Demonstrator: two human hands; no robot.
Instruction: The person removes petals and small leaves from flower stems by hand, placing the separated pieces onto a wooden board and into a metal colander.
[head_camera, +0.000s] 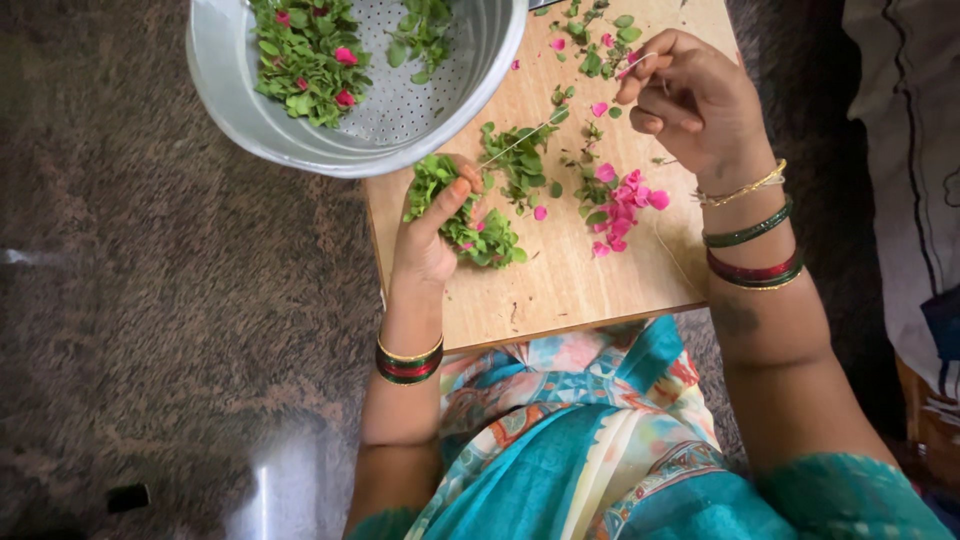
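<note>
My left hand (432, 228) grips a strung bunch of green leaves (470, 225) on the wooden board (560, 285). A thin white thread (520, 140) runs taut from that bunch up to my right hand (690, 100), which pinches the thread's end together with a pink petal near the board's far right corner. A small heap of pink petals (622, 205) lies between my hands, with loose green leaves (520, 160) scattered beside it.
A metal colander (240, 110) holding green leaves and a few pink petals overhangs the board's far left corner. Dark carpet lies to the left. A cloth-covered object stands at the right edge. My lap in teal patterned fabric is below the board.
</note>
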